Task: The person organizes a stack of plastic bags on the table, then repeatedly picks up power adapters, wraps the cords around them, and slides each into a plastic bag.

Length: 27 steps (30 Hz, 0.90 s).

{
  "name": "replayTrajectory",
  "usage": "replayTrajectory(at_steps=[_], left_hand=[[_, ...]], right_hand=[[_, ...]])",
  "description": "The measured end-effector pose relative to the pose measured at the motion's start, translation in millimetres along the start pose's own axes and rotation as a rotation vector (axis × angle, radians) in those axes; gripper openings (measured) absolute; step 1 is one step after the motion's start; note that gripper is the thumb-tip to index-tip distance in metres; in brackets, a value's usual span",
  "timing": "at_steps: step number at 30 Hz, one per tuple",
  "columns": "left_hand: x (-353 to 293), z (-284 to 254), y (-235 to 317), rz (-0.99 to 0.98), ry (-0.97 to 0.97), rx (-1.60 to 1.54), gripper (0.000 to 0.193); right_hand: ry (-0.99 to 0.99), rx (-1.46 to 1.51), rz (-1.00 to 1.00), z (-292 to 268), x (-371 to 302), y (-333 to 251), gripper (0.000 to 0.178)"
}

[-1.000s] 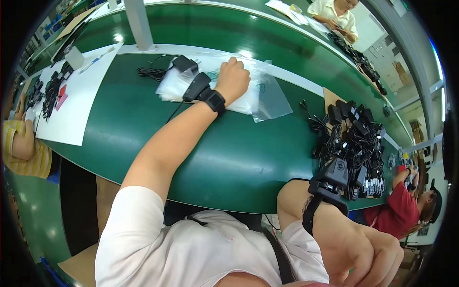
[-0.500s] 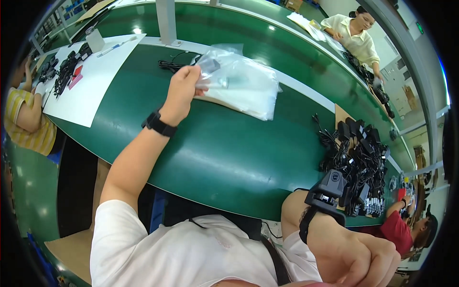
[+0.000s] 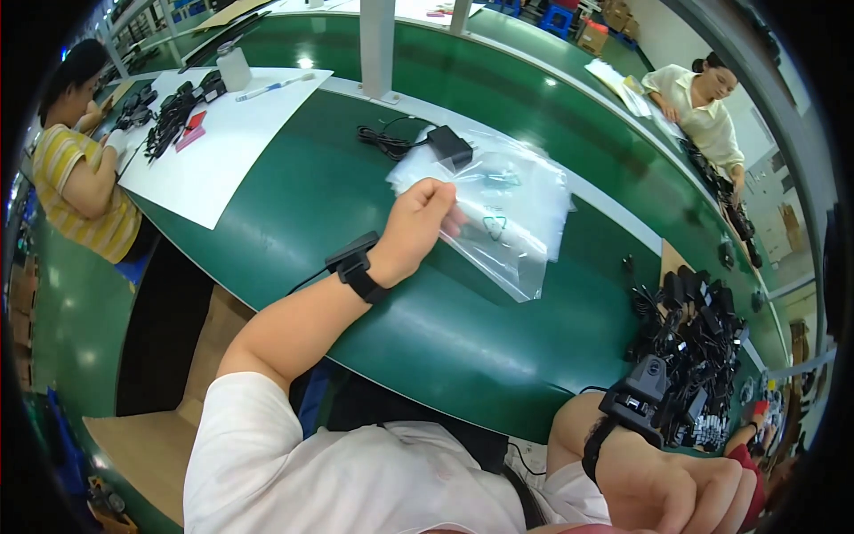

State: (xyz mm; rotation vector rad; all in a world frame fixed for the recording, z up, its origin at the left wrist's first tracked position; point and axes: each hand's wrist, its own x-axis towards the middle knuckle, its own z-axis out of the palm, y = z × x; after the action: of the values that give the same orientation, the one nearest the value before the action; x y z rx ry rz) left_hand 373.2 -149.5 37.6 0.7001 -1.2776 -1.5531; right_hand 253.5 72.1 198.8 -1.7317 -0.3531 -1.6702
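Left hand [image 3: 414, 231] pinches a clear, flat plastic bag [image 3: 511, 254] over the green desk [image 3: 498, 351]; right hand [image 3: 698, 489] curled, grip unclear!

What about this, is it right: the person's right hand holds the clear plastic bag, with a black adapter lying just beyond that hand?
Wrong hand: the head view shows the left hand holding the clear plastic bag. The black adapter does lie just beyond that hand.
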Motion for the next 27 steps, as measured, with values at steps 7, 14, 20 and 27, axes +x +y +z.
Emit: replayTrajectory(at_steps=[7, 14, 20, 27], left_hand=[[1.8, 2.5, 8.8, 0.033, 0.002, -0.058, 0.022], [-2.4, -6.3, 10.7, 0.029, 0.007, -0.024, 0.024], [0.9, 5.7, 10.2, 0.019, -0.006, 0.006, 0.024], [-1.9, -7.4, 8.7, 0.013, 0.029, 0.0, 0.022]], right_hand=[[-0.09, 0.102, -0.134, -7.7, 6.9, 27.1, 0.012], [0.6, -0.26, 0.041, 46.8, 21.5, 10.8, 0.031], [-0.172, -0.003, -0.068, -17.8, -0.4, 9.9, 0.014], [-0.161, -0.042, 0.168, -2.9, -19.1, -6.5, 0.021]])
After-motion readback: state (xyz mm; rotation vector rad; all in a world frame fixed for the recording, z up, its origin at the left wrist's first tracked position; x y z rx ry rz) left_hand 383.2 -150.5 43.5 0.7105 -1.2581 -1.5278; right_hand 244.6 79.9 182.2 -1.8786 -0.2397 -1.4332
